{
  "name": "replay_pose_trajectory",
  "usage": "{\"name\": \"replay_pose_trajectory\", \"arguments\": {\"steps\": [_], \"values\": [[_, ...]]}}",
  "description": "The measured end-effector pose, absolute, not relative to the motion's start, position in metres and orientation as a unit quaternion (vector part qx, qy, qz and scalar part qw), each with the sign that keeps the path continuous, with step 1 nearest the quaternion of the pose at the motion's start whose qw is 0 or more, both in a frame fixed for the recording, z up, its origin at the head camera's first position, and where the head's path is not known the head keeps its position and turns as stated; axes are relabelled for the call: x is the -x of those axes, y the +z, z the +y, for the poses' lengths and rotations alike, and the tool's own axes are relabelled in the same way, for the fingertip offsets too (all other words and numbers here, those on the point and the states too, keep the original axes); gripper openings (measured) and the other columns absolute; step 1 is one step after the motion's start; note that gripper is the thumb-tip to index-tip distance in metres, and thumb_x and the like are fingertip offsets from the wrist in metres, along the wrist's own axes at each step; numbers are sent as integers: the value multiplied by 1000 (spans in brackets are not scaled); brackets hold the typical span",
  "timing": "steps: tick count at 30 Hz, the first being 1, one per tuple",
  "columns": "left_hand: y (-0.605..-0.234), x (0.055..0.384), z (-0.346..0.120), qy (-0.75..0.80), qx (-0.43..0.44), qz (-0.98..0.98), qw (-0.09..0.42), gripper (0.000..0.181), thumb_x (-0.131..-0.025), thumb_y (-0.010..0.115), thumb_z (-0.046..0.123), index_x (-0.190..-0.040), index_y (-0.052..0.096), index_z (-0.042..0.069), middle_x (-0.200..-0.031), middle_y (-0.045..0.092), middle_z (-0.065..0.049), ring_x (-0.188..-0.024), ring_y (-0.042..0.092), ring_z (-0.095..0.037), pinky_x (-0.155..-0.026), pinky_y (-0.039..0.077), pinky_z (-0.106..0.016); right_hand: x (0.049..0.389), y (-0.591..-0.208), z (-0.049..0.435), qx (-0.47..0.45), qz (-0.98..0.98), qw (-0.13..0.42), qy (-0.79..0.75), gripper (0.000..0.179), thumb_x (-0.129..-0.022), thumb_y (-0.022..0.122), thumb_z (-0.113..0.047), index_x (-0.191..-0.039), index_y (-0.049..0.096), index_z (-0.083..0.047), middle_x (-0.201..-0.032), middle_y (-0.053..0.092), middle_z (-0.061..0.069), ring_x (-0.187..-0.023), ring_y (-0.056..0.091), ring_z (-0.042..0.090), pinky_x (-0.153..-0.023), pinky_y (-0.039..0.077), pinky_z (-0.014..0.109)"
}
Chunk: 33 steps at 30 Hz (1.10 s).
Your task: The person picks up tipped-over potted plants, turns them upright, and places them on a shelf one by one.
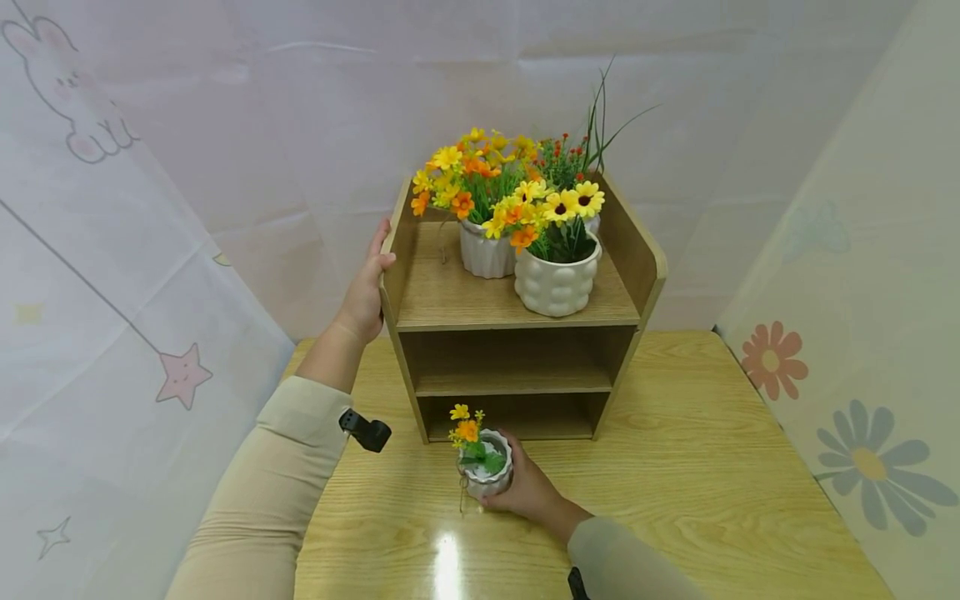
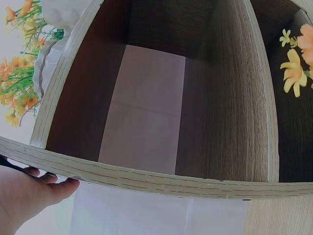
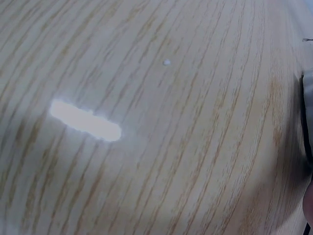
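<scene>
My right hand [image 1: 531,493] grips a small white ribbed flowerpot [image 1: 480,485] from its right side, in front of the shelf's bottom opening. A short sprig of orange and yellow flowers [image 1: 467,430] stands in it. In the right wrist view only a bit of the pot [image 3: 308,105] and a fingertip [image 3: 308,208] show at the right edge. My left hand [image 1: 365,292] rests against the outer left side of a small wooden shelf [image 1: 517,322]. The left wrist view shows its extended fingers [image 2: 61,190] touching the side panel [image 2: 146,172].
On the shelf's top stand a bumpy white pot [image 1: 557,285] with yellow flowers, a ribbed white pot [image 1: 487,254] with orange and yellow flowers, and a red-berried plant [image 1: 564,158] behind. The wooden table [image 1: 690,467] meets fabric walls [image 1: 795,400] at the sides and back.
</scene>
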<state>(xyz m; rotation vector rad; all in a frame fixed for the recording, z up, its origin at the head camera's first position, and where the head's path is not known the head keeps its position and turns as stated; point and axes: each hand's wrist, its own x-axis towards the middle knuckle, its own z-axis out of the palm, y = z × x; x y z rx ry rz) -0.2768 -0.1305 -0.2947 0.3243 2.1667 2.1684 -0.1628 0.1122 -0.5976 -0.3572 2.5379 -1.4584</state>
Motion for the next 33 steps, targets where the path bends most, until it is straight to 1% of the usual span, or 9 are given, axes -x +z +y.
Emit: {"name": "replay_pose_trajectory", "arguments": {"steps": [3, 7, 10, 21, 27, 33], "values": [[-295, 277, -131, 703, -107, 702, 30, 70, -94, 26, 26, -157, 0, 41, -165, -5, 12, -151, 6, -24, -119, 9, -55, 163, -597, 113, 120, 853, 100, -499, 119, -61, 92, -28, -154, 20, -16, -146, 46, 18, -127, 51, 40, -99, 43, 59], [-295, 276, -131, 711, -107, 694, 32, 71, -93, 27, 26, -157, -1, 38, -166, -4, 11, -148, 13, -28, -117, 14, -54, 163, -600, 114, 120, 850, 104, -502, 119, -62, 92, -28, -154, 19, -17, -146, 45, 19, -126, 51, 40, -98, 44, 59], [-295, 276, -130, 715, -106, 690, 33, 72, -92, 27, 25, -158, 0, 38, -166, -3, 11, -146, 15, -29, -117, 15, -53, 163, -604, 114, 119, 852, 104, -499, 119, -62, 92, -30, -154, 19, -20, -146, 45, 19, -125, 52, 39, -97, 44, 57], [-294, 276, -129, 713, -105, 693, 31, 73, -91, 27, 25, -158, 0, 37, -166, -4, 12, -148, 13, -27, -117, 15, -53, 163, -604, 116, 115, 850, 105, -503, 121, -61, 92, -32, -155, 17, -22, -147, 44, 21, -125, 52, 40, -97, 44, 58], [-295, 277, -129, 708, -106, 697, 28, 73, -91, 27, 25, -158, 0, 35, -165, -6, 13, -150, 8, -25, -118, 11, -54, 162, -606, 115, 108, 843, 108, -517, 122, -60, 93, -31, -155, 17, -23, -149, 41, 19, -128, 50, 39, -101, 41, 58], [-295, 276, -130, 710, -106, 696, 30, 72, -92, 27, 25, -157, 0, 39, -165, -5, 14, -150, 9, -25, -118, 12, -54, 162, -605, 114, 106, 835, 104, -529, 123, -59, 94, -29, -155, 17, -19, -149, 41, 19, -129, 49, 40, -103, 39, 59]]}}
